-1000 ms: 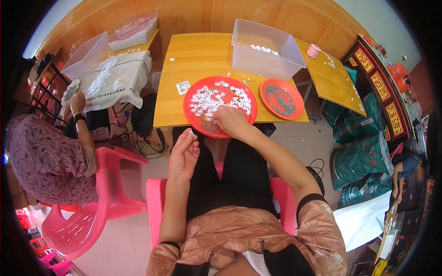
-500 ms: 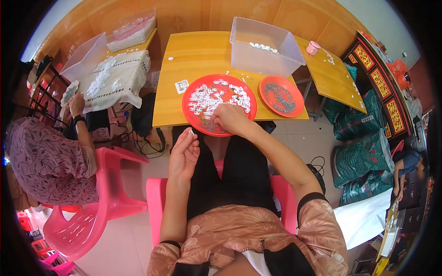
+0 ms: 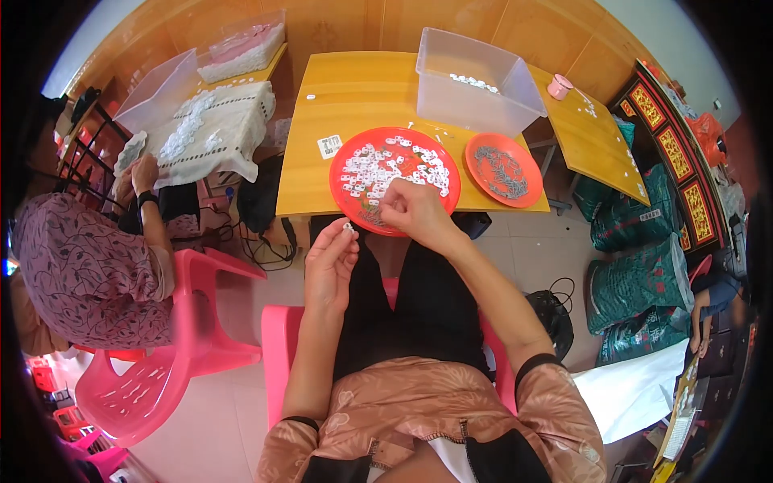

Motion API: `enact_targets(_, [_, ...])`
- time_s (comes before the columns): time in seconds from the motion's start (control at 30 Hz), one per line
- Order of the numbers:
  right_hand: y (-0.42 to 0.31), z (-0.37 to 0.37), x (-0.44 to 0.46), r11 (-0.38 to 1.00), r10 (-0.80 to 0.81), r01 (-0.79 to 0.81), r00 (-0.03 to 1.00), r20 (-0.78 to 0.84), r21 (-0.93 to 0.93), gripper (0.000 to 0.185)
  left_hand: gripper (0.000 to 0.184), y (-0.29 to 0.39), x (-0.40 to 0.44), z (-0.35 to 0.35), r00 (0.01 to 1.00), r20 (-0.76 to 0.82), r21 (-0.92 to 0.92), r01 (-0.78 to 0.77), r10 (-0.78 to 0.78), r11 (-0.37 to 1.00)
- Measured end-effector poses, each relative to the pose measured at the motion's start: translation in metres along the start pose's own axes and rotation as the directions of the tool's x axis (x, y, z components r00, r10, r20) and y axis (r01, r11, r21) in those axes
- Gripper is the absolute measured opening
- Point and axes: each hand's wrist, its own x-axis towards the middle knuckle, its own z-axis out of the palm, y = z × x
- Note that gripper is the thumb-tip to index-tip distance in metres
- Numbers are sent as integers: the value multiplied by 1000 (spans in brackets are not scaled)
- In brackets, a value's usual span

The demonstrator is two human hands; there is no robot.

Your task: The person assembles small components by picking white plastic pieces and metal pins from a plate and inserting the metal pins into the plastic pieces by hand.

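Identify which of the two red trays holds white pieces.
The larger tray, under the right hand; the smaller tray, further right, shows only grey pieces.

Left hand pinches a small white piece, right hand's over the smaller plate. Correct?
Not quite: the head view shows the right hand over the larger red tray, not the smaller plate. The left hand pinches a small white piece.

Our left hand (image 3: 328,262): pinching a small white piece (image 3: 349,229)
Our right hand (image 3: 419,214): bunched over the red tray (image 3: 336,190)
On that tray: scattered white tiles (image 3: 366,167)
To our right: orange-red plate (image 3: 527,154) of grey metal bits (image 3: 512,190)
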Motion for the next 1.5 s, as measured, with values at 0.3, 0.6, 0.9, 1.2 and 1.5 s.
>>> enact_targets(0.3, [-27,13,-35,850,-19,38,999,-42,525,15,21,2,-14,16,971,64,246,-240,231,939])
enact_targets(0.6, [-34,16,-39,840,-37,81,995,-93,536,25,21,1,-19,21,965,101,283,-260,241,923])
enact_targets(0.9, [-33,16,-40,840,-46,84,995,-84,536,29,21,0,-18,19,959,93,300,-282,267,911])
enact_targets(1.2, [-43,13,-42,897,-89,144,985,-147,418,29,20,0,-21,22,919,128,398,-393,374,829])
enact_targets(1.5, [-45,12,-43,920,-99,158,979,-178,359,28,18,-1,-21,24,887,166,466,-456,432,758])
